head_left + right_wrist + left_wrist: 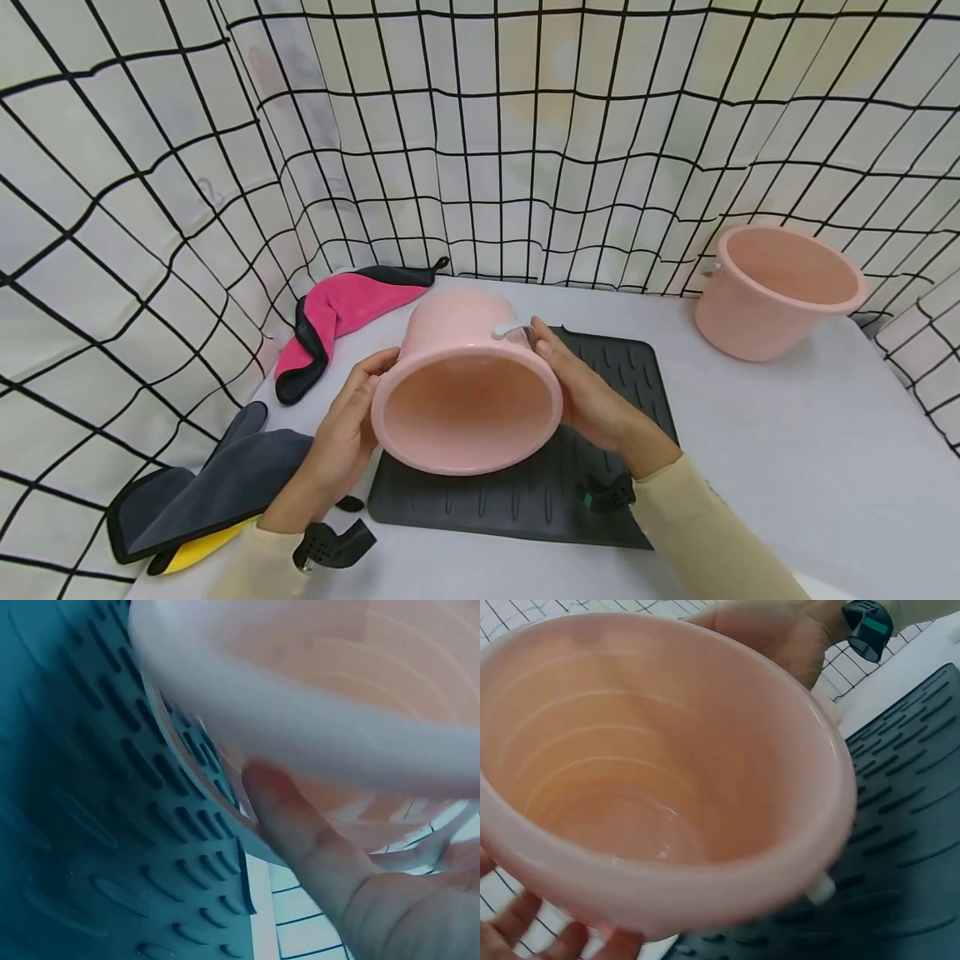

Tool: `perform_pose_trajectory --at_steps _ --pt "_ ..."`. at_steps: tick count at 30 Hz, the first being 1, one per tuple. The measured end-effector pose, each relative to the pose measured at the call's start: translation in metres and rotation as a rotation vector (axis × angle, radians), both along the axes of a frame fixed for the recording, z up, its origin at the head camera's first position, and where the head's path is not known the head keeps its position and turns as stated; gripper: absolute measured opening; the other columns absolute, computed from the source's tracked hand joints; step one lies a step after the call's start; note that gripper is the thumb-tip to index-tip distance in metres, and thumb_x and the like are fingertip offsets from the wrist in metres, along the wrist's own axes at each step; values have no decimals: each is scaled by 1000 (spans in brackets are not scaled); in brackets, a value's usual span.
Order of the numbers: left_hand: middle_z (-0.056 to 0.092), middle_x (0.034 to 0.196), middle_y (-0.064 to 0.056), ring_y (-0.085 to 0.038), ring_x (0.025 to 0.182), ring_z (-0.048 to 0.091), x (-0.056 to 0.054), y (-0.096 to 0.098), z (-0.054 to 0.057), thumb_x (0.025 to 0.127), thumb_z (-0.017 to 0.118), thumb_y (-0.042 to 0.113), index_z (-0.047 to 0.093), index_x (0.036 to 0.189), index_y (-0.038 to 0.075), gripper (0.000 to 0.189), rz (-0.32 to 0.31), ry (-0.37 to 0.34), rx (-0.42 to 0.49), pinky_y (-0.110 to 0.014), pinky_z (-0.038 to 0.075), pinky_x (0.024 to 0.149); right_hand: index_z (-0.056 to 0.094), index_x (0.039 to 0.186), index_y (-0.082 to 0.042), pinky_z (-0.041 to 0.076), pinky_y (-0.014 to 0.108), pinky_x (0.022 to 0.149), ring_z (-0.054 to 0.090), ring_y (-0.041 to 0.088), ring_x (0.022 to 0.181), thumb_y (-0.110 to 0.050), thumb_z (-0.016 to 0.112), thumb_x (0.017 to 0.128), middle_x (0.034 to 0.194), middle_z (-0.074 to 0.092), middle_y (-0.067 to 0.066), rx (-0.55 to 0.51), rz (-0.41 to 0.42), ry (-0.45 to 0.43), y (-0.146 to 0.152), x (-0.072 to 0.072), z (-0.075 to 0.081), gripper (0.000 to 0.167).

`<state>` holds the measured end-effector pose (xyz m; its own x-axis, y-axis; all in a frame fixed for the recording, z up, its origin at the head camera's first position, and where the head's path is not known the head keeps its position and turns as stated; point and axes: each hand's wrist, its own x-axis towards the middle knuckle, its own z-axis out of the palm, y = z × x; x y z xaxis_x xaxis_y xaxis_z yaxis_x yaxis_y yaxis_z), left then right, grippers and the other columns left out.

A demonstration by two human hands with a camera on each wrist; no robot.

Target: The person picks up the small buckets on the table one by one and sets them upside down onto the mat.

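Note:
A pink plastic bucket [461, 323] is tipped above a black ribbed mat [517, 496], its open mouth facing me. My left hand [343, 442] grips its left side, with fingers along the outer wall. On the right side, my right hand [585, 400] holds the wall just under the rim, beside the pale handle [510, 330]. The left wrist view looks into the bucket [727, 889], and no contents show there. In the right wrist view, one finger [307, 832] presses below the rim; the other fingers are mostly hidden.
A second pink bucket [750, 321] stands at the back right. Left of the mat lie a pink cloth [352, 304] with black trim and a dark grey cloth [247, 471] over something yellow [206, 546]. Black grid mesh [495, 125] encloses the back and sides of the white table [780, 467].

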<state>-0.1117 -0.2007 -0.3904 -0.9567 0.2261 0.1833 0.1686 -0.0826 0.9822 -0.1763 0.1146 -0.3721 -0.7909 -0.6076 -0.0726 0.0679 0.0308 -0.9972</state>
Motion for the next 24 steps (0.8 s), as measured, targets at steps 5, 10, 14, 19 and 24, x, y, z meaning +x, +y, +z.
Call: perform_pose_trajectory --at_steps 5,10,14,19,24 --pt "23 167 -10 -36 148 31 1 -5 19 114 41 29 22 166 17 57 4 -64 -188 -47 48 108 -14 166 -33 22 66 122 8 30 160 -61 43 104 174 -8 -1 4 -43 55 -8 -2 0 89" --pt "18 171 -11 -45 150 32 0 -5 31 110 50 32 19 167 21 66 38 -54 -289 -68 43 108 -5 167 -35 26 64 121 26 28 155 -66 42 102 173 8 0 -7 -65 111 -18 -10 2 86" --pt "15 172 -9 -48 149 32 -5 -2 30 105 59 27 16 167 24 76 69 6 -309 -65 46 105 3 166 -35 29 64 119 32 31 148 -62 45 101 169 18 1 22 -91 104 -28 -16 5 81" --pt "13 172 -7 -48 152 27 -12 2 19 98 71 20 10 168 25 93 95 106 -355 -63 50 102 4 166 -31 44 56 111 47 34 137 -47 60 97 161 33 11 68 -133 95 -37 -19 4 91" --pt "15 172 -6 -43 156 22 -15 4 10 92 80 18 6 169 28 107 139 132 -402 -63 43 109 9 166 -34 58 50 95 63 34 120 -36 79 89 139 54 18 32 -153 157 -41 -23 -3 104"
